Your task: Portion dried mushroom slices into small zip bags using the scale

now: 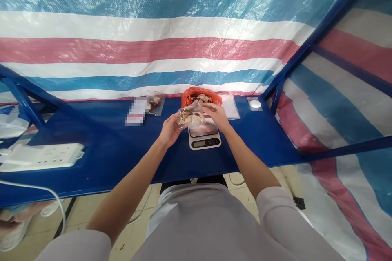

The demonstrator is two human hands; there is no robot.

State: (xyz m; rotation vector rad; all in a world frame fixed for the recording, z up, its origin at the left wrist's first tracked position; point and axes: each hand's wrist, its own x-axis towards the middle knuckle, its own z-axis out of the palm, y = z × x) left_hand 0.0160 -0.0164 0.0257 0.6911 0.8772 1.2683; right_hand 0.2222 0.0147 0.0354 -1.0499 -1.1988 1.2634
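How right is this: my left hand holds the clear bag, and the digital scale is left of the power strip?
Wrong side: the head view shows the digital scale right of the power strip. Your left hand does hold the clear bag.

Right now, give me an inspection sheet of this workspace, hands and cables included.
Surface: flat blue tabletop.
Things: clear plastic bag of pale pieces, partly over white digital scale; red plastic bag of brown pieces behind.
Clutter: white power strip, left; round white item, right; another filled clear bag, rear.
Hands: left hand grips clear plastic bag; right hand at its edge.
Cables: white cable over front edge, left.
Surroundings: red-white-blue striped sheeting; blue metal frame.
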